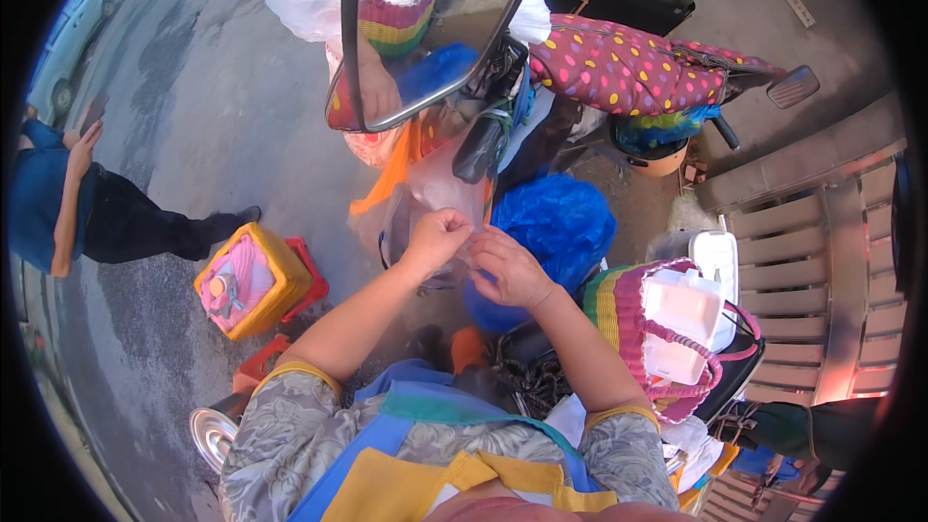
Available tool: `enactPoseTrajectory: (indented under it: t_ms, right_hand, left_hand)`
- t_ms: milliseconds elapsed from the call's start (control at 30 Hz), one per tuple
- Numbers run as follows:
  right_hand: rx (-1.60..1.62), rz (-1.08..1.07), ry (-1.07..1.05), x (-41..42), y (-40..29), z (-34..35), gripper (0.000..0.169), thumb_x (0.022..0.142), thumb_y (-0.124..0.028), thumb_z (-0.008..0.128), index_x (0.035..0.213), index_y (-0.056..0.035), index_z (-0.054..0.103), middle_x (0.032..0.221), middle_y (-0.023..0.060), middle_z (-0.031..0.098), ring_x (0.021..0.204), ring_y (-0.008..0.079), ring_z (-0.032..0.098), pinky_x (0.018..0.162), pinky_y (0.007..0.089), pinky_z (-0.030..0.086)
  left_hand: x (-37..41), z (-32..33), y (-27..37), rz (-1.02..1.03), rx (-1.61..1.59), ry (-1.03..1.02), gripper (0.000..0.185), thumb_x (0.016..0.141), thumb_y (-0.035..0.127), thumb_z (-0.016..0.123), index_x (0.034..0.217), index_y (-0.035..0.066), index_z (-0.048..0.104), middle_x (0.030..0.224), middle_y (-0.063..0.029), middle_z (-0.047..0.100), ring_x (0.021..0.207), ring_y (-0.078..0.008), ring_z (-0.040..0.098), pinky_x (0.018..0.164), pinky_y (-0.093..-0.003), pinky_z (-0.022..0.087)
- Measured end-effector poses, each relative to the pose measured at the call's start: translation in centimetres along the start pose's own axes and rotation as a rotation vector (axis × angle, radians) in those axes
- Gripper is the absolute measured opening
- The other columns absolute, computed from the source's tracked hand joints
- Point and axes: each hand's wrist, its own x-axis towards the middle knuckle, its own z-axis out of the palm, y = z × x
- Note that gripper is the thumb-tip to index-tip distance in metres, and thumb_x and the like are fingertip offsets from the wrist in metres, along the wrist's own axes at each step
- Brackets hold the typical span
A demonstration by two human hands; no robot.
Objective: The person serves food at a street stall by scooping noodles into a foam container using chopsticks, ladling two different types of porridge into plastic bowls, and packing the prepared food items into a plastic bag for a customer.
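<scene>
My left hand and my right hand meet in front of me, thumb and fingers pinched. A thin translucent plastic bag is held between them; its exact edge is hard to make out. Behind the fingers, an orange strip shows beside the bag. A crumpled blue plastic bag bulges just past my right hand. Beyond my right forearm stands a striped woven basket with white foam food boxes in it.
A mirror with a dark frame hangs over the far side. Polka-dot cloth covers a vehicle's handlebar. At left, a yellow container sits on a red stool. A person stands on the road. Slatted wood lines the right.
</scene>
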Motion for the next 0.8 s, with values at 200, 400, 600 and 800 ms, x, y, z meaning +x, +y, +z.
enactPoseTrajectory:
  t_ms: [200, 400, 600, 800]
  right_hand:
    - [0.006, 0.416, 0.064, 3.3, 0.4, 0.3, 0.016, 0.084, -0.01, 0.054, 0.097, -0.0033, 0.058, 0.097, 0.0174, 0.062, 0.087, 0.0362, 0.063, 0.078, 0.0422, 0.053]
    - [-0.474, 0.77, -0.621, 8.8, 3.2, 2.1, 0.026, 0.082, -0.009, 0.055, 0.105, -0.0074, 0.064, 0.103, 0.0101, 0.068, 0.094, 0.026, 0.066, 0.073, 0.0437, 0.049]
    - [-0.605, 0.802, -0.375, 6.9, 6.3, 4.7, 0.024, 0.084, -0.02, 0.055, 0.101, -0.0118, 0.069, 0.107, 0.0089, 0.067, 0.106, 0.0231, 0.059, 0.09, 0.0406, 0.038]
    - [-0.389, 0.976, -0.236, 6.6, 5.4, 2.9, 0.027, 0.076, -0.028, 0.063, 0.098, -0.0139, 0.07, 0.105, 0.0087, 0.066, 0.102, 0.0275, 0.059, 0.085, 0.0419, 0.043]
  left_hand:
    - [-4.9, 0.3, 1.6, 0.169, 0.01, 0.213, 0.009, 0.086, 0.002, 0.061, 0.081, 0.004, 0.054, 0.071, 0.0043, 0.05, 0.064, -0.0029, 0.044, 0.056, -0.02, 0.038]
    - [-5.1, 1.8, 1.7, 0.337, 0.082, 0.205, 0.007, 0.086, 0.002, 0.061, 0.085, 0.004, 0.054, 0.075, 0.0036, 0.052, 0.068, -0.0032, 0.046, 0.062, -0.0195, 0.04]
    - [-4.4, 3.0, 1.1, 0.358, 0.043, 0.203, 0.006, 0.085, 0.002, 0.061, 0.086, 0.003, 0.056, 0.076, 0.0015, 0.054, 0.069, -0.006, 0.05, 0.064, -0.0214, 0.043]
    - [-3.9, 2.4, -0.3, 0.255, -0.007, 0.198, 0.007, 0.088, 0.002, 0.061, 0.088, 0.006, 0.055, 0.077, 0.0063, 0.051, 0.068, -0.0006, 0.045, 0.062, -0.0165, 0.039]
